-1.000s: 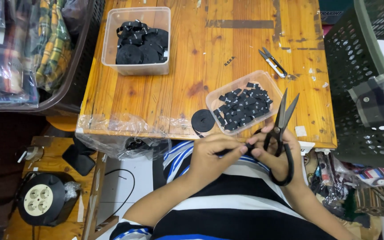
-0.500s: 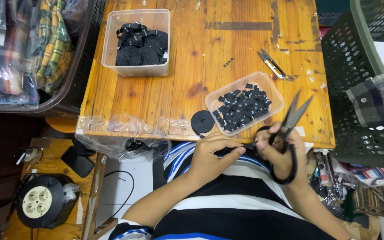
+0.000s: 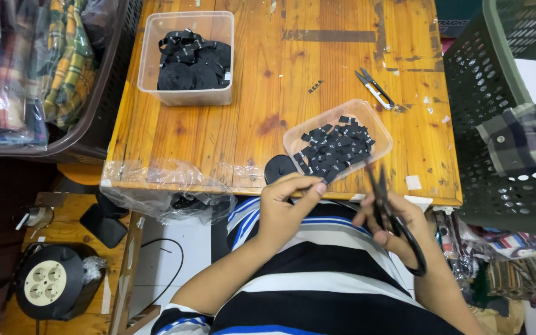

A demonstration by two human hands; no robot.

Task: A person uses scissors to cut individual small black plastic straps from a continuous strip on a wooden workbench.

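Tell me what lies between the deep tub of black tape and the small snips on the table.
Head view: bare wood between the deep tub and snips, except one small black scrap.

Head camera looks steeply down — close over wooden table (image 3: pixel 218 124).

The left hand (image 3: pixel 285 208) sits curled at the table's near edge, thumb and forefinger pinched together and pointing toward 2 o'clock. The right hand (image 3: pixel 392 222), just beside it at 3 o'clock, is closed in a grip, knuckles up, forearm running back toward 5 o'clock.
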